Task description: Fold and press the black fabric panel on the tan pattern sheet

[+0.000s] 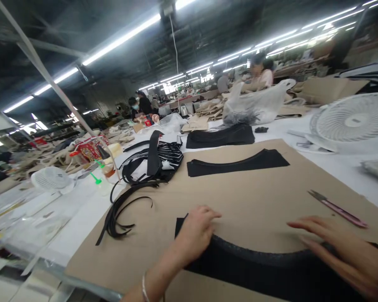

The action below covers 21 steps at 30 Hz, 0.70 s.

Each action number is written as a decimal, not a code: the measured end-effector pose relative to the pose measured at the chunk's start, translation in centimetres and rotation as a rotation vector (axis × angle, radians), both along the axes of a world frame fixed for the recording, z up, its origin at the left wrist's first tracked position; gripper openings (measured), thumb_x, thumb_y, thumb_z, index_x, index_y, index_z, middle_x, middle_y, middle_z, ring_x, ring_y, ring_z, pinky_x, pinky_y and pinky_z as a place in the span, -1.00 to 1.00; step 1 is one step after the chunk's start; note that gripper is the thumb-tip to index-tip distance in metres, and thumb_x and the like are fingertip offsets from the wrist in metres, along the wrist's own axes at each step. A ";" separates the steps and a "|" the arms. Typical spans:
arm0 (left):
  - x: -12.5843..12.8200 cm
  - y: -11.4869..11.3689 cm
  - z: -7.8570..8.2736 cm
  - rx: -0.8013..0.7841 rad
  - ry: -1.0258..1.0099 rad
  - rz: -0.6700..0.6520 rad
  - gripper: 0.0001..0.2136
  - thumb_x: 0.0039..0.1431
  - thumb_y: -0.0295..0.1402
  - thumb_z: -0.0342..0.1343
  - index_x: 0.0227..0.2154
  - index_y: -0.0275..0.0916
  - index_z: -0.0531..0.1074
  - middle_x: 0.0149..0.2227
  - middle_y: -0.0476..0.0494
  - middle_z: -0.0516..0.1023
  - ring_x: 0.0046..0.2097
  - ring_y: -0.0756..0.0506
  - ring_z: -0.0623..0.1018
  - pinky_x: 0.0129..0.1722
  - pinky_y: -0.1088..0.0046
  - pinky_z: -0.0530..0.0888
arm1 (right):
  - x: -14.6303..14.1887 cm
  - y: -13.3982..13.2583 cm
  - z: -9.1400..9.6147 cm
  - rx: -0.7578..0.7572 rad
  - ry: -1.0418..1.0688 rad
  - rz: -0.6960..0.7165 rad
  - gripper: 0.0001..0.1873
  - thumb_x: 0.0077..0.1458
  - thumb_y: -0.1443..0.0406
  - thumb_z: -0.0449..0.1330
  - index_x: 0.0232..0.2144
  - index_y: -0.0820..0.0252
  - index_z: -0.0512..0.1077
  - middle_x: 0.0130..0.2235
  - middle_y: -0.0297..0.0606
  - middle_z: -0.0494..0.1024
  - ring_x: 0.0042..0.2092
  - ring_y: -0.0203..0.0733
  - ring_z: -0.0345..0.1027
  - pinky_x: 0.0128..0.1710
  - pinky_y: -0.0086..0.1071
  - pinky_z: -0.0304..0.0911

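A curved black fabric piece (258,268) lies near me on a brown cardboard sheet (239,201). My left hand (197,233) rests on its left end, fingers curled down over the edge. My right hand (340,251) lies flat on its right part, fingers stretched out toward the left. A pink-handled thread snip (337,208) lies on the cardboard just beyond my right hand. Another curved black piece (236,163) lies farther back on the cardboard.
Loose black strips (122,209) and a heap of black trim (157,161) lie at the left. A stack of black pieces (220,136), a plastic bag (258,105) and a white fan (353,121) stand behind. A small fan (52,178) is far left. People work at distant tables.
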<state>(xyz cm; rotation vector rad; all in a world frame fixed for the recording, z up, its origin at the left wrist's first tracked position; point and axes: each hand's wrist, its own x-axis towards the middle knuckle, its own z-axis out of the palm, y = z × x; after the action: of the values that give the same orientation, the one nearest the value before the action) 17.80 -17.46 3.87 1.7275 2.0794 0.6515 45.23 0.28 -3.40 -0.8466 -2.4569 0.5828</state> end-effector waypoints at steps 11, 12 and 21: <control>-9.2 -0.6 -1.1 -0.243 0.117 -0.137 -0.78 -0.04 -0.51 0.17 -0.30 -0.12 0.47 -0.21 -0.02 0.41 -0.02 -0.17 0.34 0.01 0.13 0.20 | -20.0 -10.7 5.7 -0.266 -0.333 0.261 -0.78 0.06 0.31 0.21 -0.19 0.17 0.46 -0.18 -0.22 0.54 -0.10 -0.03 0.35 -0.13 -0.21 0.13; -9.4 -0.5 -1.2 -0.249 0.112 -0.144 -0.81 -0.04 -0.50 0.18 -0.33 -0.13 0.47 -0.22 -0.02 0.40 -0.02 -0.17 0.34 0.01 0.14 0.19 | -20.5 -10.8 5.4 -0.266 -0.340 0.242 -0.80 0.04 0.33 0.22 -0.21 0.16 0.46 -0.21 -0.23 0.54 -0.13 -0.04 0.36 -0.17 -0.24 0.12; -11.1 -0.7 -1.8 -0.246 0.038 -0.174 -0.86 0.04 -0.43 0.18 -0.30 -0.12 0.47 -0.21 0.00 0.39 0.00 -0.14 0.34 0.02 0.21 0.19 | -21.9 -10.9 4.0 -0.241 -0.329 0.151 -0.94 0.04 0.40 0.19 -0.38 0.16 0.42 -0.34 -0.30 0.50 -0.24 -0.11 0.34 -0.29 -0.31 0.04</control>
<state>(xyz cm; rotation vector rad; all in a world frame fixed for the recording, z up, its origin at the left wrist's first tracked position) 6.70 -18.13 2.08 1.7636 1.9134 0.2999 23.33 -10.65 0.59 -0.9158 -2.8066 0.8678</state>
